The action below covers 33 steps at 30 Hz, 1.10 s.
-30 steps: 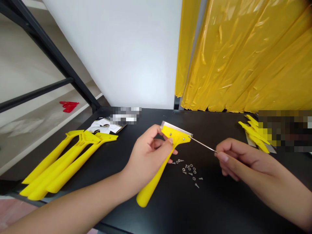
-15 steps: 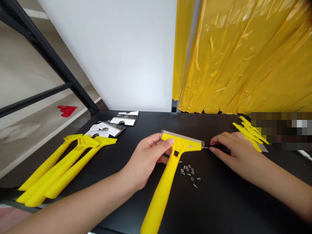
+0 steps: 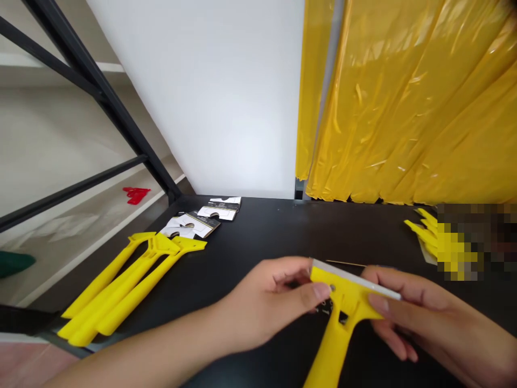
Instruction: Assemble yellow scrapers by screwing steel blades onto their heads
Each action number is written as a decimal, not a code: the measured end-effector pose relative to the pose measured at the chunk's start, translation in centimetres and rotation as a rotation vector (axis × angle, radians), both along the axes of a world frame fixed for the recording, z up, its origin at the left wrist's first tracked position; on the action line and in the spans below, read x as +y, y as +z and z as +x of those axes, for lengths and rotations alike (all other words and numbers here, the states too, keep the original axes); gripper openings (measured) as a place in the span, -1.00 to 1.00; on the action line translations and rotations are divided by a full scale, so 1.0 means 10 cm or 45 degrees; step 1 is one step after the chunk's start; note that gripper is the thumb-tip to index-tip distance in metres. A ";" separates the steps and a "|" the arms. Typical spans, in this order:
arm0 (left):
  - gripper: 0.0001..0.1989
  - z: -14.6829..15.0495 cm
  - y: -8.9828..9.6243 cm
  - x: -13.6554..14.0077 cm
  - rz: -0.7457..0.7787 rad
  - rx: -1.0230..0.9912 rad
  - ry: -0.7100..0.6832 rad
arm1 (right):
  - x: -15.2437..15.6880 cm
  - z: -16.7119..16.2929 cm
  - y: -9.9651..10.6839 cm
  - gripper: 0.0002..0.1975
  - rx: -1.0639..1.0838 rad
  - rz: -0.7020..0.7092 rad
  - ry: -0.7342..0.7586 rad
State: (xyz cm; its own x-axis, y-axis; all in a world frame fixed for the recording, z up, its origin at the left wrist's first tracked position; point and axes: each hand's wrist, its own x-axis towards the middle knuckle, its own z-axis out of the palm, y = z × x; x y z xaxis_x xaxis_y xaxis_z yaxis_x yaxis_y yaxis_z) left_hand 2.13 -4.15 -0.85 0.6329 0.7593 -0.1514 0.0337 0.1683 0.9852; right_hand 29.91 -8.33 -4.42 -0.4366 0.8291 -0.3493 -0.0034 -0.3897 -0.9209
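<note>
A yellow scraper (image 3: 329, 350) is between my two hands, its handle slanting down toward me. My left hand (image 3: 278, 296) pinches the left end of the scraper head, thumb on the front face near a small screw hole. At the head's right end my right hand (image 3: 428, 312) grips with the thumb in front and fingers behind. A pale metal blade strip (image 3: 359, 280) runs along the top edge. Behind the head shows a thin screwdriver shaft (image 3: 343, 263); I cannot tell whether it lies on the table or is held. Small screws and nuts (image 3: 323, 308) are mostly hidden.
Several yellow scraper handles (image 3: 133, 291) lie at the left of the black table (image 3: 266, 231), near printed cards (image 3: 189, 225). More yellow pieces (image 3: 428, 231) sit at the right, partly pixelated. Yellow plastic sheeting (image 3: 404, 108) and a white panel (image 3: 226, 97) stand behind.
My right hand has moved from the screwdriver to the scraper's right end. The scraper has shifted right and down in view and tilted; the whole view has turned slightly left.
</note>
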 end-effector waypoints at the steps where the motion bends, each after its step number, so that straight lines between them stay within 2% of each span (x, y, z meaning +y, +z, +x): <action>1: -0.54 -0.06 0.06 0.06 0.144 0.124 0.044 | 0.01 0.01 0.04 -0.53 0.028 0.001 -0.071; 4: -0.40 -0.33 0.22 0.37 0.739 0.646 0.205 | 0.03 0.03 0.18 -0.52 0.054 0.073 -0.252; 7: -0.26 -0.63 0.28 0.80 1.040 1.279 0.395 | 0.06 0.04 0.26 -0.51 0.038 0.176 -0.385; 9: -0.22 -0.78 0.25 1.09 1.015 1.670 0.498 | 0.08 0.05 0.24 -0.51 0.036 0.196 -0.448; 14: 0.11 -1.01 0.03 1.56 0.771 1.878 0.609 | 0.14 0.08 0.11 -0.53 0.036 0.156 -0.492; 16: 0.15 -1.08 -0.05 1.64 0.719 1.888 0.619 | 0.15 0.09 0.08 -0.53 0.018 0.162 -0.492; 21: -0.02 -1.15 -0.11 1.65 0.694 1.856 0.631 | 0.18 0.11 0.03 -0.51 -0.061 0.202 -0.502; 25: -0.05 -1.14 -0.05 1.57 0.745 1.768 0.676 | 0.19 0.10 0.01 -0.50 -0.051 0.161 -0.550; 29: -0.06 -1.03 0.08 1.40 0.908 1.574 0.739 | 0.22 0.11 0.06 -0.54 0.053 0.129 -0.675; 30: -0.08 -0.98 0.11 1.33 0.960 1.467 0.732 | 0.22 0.12 0.08 -0.56 0.104 0.117 -0.703; 31: -0.11 -0.91 0.14 1.26 0.976 1.186 0.733 | 0.23 0.13 0.11 -0.59 0.160 0.107 -0.722; 33: -0.19 -0.75 0.16 1.09 0.797 0.597 0.626 | 0.23 0.15 0.16 -0.67 0.267 0.103 -0.740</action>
State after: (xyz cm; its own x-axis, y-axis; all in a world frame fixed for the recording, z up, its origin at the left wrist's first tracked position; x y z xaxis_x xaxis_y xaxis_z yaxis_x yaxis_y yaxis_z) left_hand -5.40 6.78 0.78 0.1956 0.9561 0.2181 0.5181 -0.2895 0.8049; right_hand 31.41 -6.01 -2.80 0.0413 0.9720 -0.2315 -0.3778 -0.1993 -0.9042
